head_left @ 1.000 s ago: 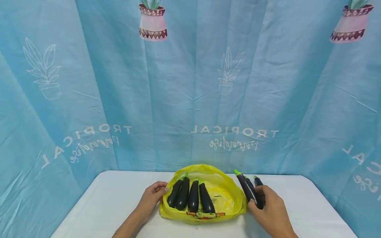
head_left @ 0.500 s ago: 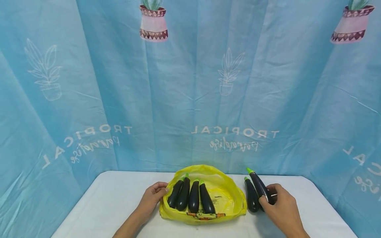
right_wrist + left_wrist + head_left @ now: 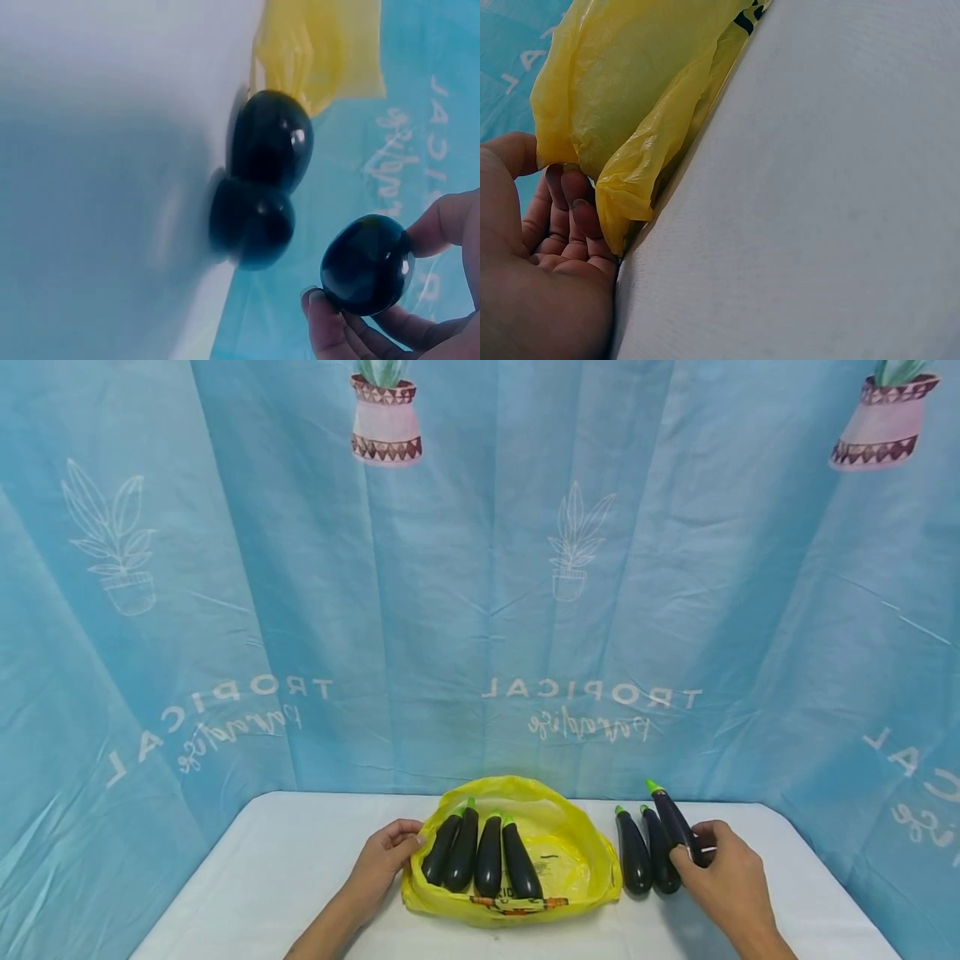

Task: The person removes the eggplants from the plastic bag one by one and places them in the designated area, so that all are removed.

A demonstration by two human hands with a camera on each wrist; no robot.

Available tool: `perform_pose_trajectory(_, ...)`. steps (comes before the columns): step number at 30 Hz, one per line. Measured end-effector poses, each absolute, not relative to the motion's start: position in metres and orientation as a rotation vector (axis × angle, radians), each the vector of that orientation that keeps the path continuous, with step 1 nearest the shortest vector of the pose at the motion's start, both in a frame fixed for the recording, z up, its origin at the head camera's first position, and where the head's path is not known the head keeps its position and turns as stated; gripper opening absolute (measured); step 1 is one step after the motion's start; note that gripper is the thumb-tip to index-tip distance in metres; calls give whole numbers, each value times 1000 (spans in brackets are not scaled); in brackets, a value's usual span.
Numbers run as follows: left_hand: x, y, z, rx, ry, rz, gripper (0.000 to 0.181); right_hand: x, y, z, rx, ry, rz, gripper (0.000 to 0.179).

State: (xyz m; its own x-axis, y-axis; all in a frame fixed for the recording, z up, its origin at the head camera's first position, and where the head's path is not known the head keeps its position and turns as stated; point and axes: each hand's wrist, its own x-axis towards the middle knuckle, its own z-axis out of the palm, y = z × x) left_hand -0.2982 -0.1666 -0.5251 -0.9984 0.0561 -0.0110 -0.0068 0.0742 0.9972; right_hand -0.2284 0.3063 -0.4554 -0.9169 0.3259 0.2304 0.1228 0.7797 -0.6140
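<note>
My right hand grips a dark eggplant with a bright green stem; in the right wrist view the held eggplant hangs off the table surface between thumb and fingers. Just left of it, two more eggplants lie side by side on the table. My left hand pinches the left edge of an open yellow plastic bag. Several eggplants lie in a row inside this bag, stems pointing away. Up close in the left wrist view, thumb and curled fingers hold the thin bag edge.
A white-covered table carries everything. Behind it and at both sides hangs a blue curtain printed with potted plants and mirrored lettering. The yellow bag stands between the two hands.
My right hand has moved right with its eggplant, away from the bag. The two eggplants on the table now show fully beside it. My left hand stays at the bag's edge.
</note>
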Motion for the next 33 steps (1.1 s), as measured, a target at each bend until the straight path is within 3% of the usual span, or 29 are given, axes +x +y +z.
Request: perform_pose_trajectory(33,-299,-167,-525,18,2257,2092,33,-247,344,-490,-395,-2808,848,47)
